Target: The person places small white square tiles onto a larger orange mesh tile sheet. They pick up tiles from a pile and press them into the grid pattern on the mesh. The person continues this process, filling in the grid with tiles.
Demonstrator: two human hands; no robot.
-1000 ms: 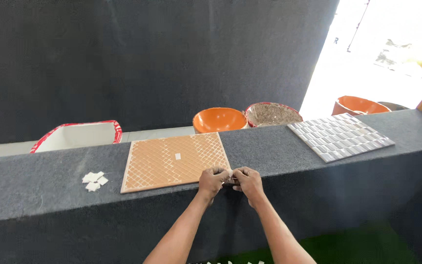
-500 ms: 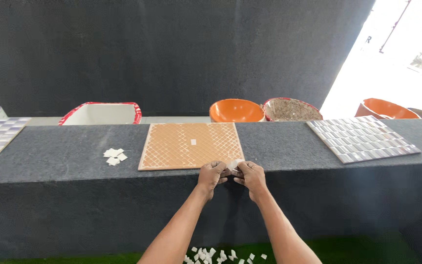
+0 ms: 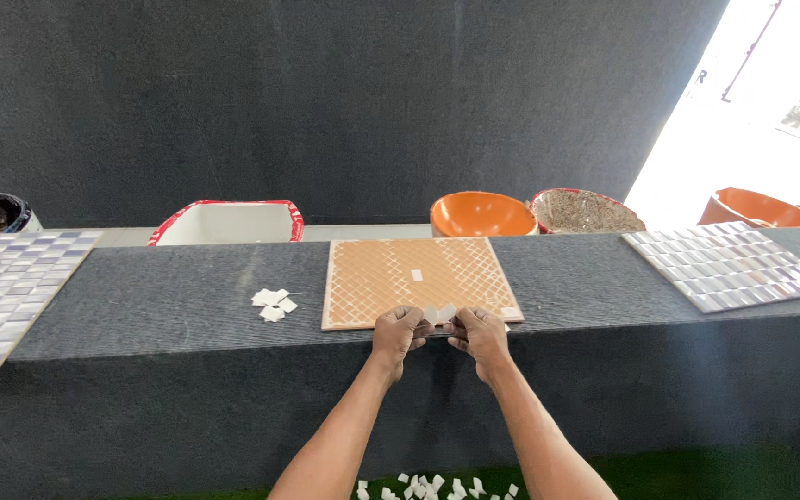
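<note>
Hands are seen from the head camera, the only view, reaching forward side by side to the near edge of a dark grey tabletop point(image 3: 168, 301). The left hand point(image 3: 396, 335) and the right hand point(image 3: 481, 335) are both curled narrow, and a small white tile piece point(image 3: 440, 314) is pinched between their fingertips, so that each hand is closed on it. The piece is held just at the near edge of an orange tile sheet point(image 3: 417, 280) with a pale diamond lattice, which lies flat on the tabletop straight ahead of the hands. 1 small white square point(image 3: 417, 275) is seen near the middle of that sheet, and another white bit point(image 3: 509, 312) at its near right corner. To the left of the sheet, apart from it, a small heap of white tile pieces point(image 3: 272, 304) lies on the tabletop. At the far left a purple and white mosaic sheet point(image 3: 6, 287) is laid over the tabletop edge, and at the right a grey mosaic sheet point(image 3: 730, 264) lies at an angle. Behind the tabletop a white tub with a red rim point(image 3: 226, 223), an orange bowl point(image 3: 480, 214), a bowl filled with brownish grit point(image 3: 586, 210) and a 2nd orange bowl point(image 3: 756, 206) are lined up before a dark wall. Below, on green ground, scattered white pieces point(image 3: 437, 487) are seen between the forearms.
</note>
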